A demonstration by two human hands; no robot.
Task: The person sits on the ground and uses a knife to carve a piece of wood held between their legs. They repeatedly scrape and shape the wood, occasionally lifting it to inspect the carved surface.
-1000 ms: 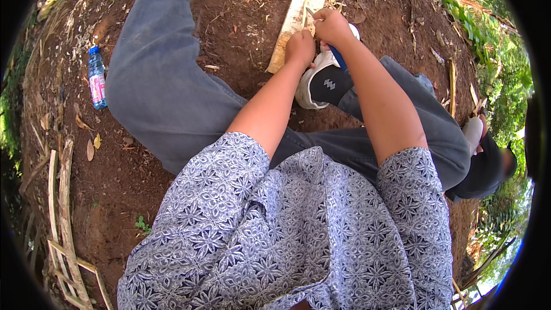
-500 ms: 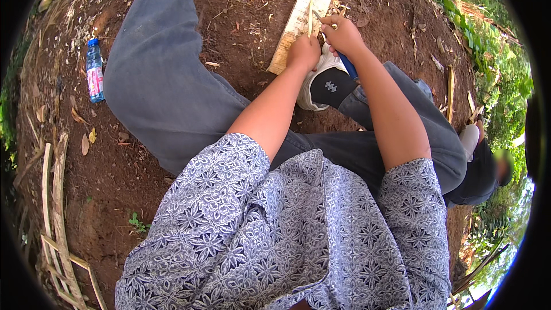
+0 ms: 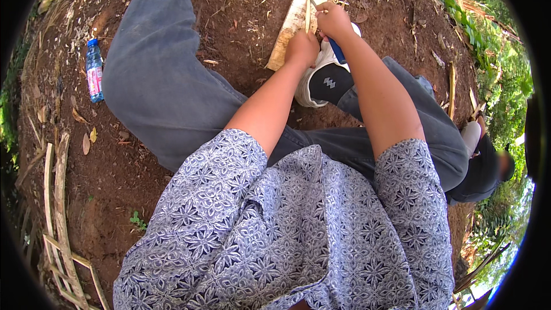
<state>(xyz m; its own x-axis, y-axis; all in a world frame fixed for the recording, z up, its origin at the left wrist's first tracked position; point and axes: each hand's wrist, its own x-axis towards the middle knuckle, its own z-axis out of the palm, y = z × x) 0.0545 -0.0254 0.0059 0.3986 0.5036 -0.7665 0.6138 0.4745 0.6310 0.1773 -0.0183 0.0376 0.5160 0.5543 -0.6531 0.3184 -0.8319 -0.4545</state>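
Note:
My left hand is closed around a thin, pale wooden stick, whose pointed end faces away from me. In my right hand is a knife with a blue handle. The handle sticks out below the fist, and the small blade meets the stick near its tip. Under the stick, a flat wooden board lies aslant on the soil. Both hands are just beyond my white shoe, beside the board. My fingers hide the stick's lower end.
A blue-capped plastic bottle stands out at the left, beside my bent leg. Long wooden strips lie at the lower left. Leaves and shavings litter the brown soil. Another person sits at the far right, near green plants.
My right hand has shifted up and slightly left, bringing the knife closer to the stick's tip. The left hand has dropped slightly left and still grips the stick.

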